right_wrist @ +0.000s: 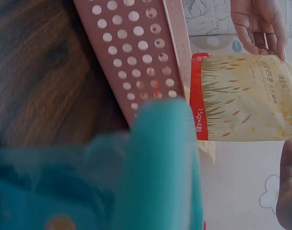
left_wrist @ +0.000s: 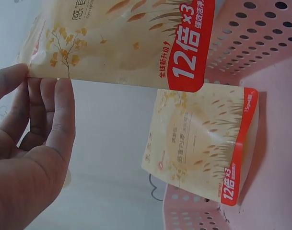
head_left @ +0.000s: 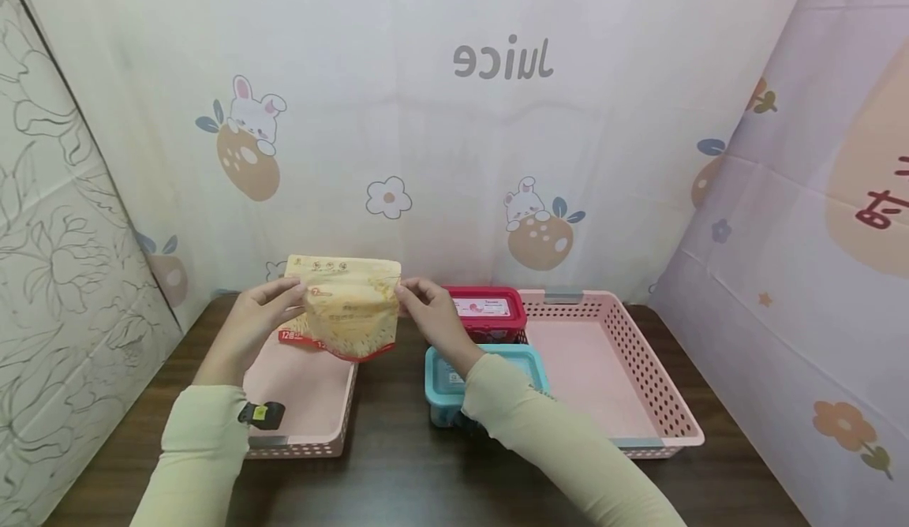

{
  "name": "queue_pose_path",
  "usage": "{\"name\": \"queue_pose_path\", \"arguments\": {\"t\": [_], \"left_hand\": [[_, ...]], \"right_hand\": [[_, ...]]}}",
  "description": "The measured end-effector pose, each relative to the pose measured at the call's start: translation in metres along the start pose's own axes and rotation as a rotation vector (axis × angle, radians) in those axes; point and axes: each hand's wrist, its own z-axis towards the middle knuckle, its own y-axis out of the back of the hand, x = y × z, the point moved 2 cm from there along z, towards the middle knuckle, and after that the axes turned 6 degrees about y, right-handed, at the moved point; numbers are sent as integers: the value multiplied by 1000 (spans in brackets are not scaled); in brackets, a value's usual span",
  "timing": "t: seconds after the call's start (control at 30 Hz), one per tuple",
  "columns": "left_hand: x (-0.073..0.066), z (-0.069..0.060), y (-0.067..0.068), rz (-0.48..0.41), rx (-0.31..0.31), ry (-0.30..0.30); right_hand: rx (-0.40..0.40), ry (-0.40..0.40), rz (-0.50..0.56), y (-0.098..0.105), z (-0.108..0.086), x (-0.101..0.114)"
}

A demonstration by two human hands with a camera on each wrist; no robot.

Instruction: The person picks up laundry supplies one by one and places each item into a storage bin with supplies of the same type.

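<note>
A cream pouch (head_left: 351,310) with a red bottom band and printed plants is held up above the left pink basket (head_left: 305,397). My left hand (head_left: 252,326) pinches its left edge between thumb and fingers; in the left wrist view that hand (left_wrist: 40,139) grips near a top corner. At the opposite edge, my right hand (head_left: 436,314) pinches the pouch near its top, only partly visible in the right wrist view. A second, matching pouch (left_wrist: 203,143) leans at the basket's far end, mostly covered by the held one in the head view.
Between the two baskets stand a teal lidded box (head_left: 440,389) and, behind it, a red lidded box (head_left: 490,318). The right pink basket (head_left: 642,369) has perforated walls. All rest on a dark wooden table (head_left: 398,472), with a printed curtain (head_left: 440,140) behind.
</note>
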Motion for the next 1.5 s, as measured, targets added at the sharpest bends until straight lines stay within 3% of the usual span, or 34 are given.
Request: {"name": "queue_pose_path", "arguments": {"t": [0.37, 0.63, 0.9, 1.17, 1.23, 1.4, 1.5], "left_hand": [[4, -12, 17, 15, -42, 56], [8, -18, 30, 41, -71, 44], [9, -18, 35, -68, -86, 24], [11, -24, 44, 48, -142, 39], [12, -24, 46, 14, -135, 30], [19, -23, 54, -173, -122, 10], [23, -21, 57, -183, -127, 14]], "right_hand": [[7, 13, 32, -21, -3, -2], [23, 9, 26, -33, -3, -4], [30, 8, 52, -42, -3, -1], [39, -3, 50, -53, -1, -1], [36, 0, 49, -56, 0, -1], [48, -23, 63, -65, 2, -4], [52, -28, 78, -70, 4, -8]]}}
